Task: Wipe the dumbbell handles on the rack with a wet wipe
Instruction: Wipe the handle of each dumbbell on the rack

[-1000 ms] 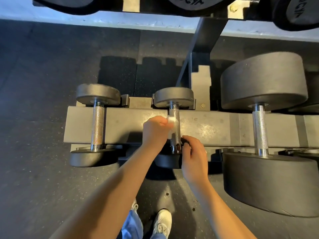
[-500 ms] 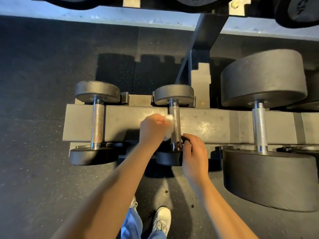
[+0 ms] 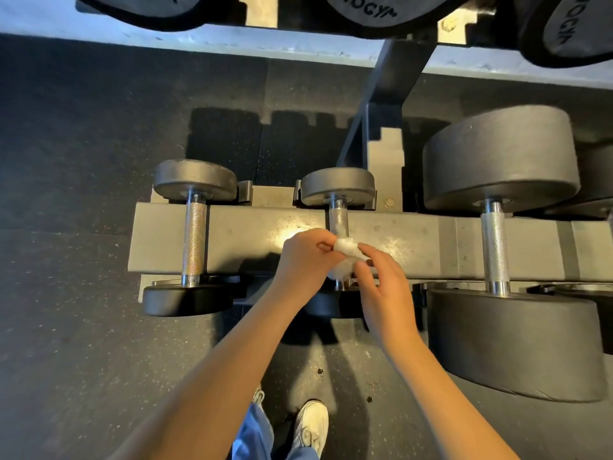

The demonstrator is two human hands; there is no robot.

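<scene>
I have a single view, from the camera on the person's head, tipped steeply forward and down. It sits close above the work: both forearms run up from the bottom edge to the left hand [image 3: 306,260] and right hand [image 3: 384,287] near centre. Just beyond the hands lies the lower rack rail [image 3: 248,237]; farther beyond, at the top edge, an upper tier of dumbbells [image 3: 361,9] cuts in. Below the hands, toward the wearer, I see floor [image 3: 83,327] and a white shoe [image 3: 310,423]. The wide lens bows the edges. No second view overlaps it.
</scene>
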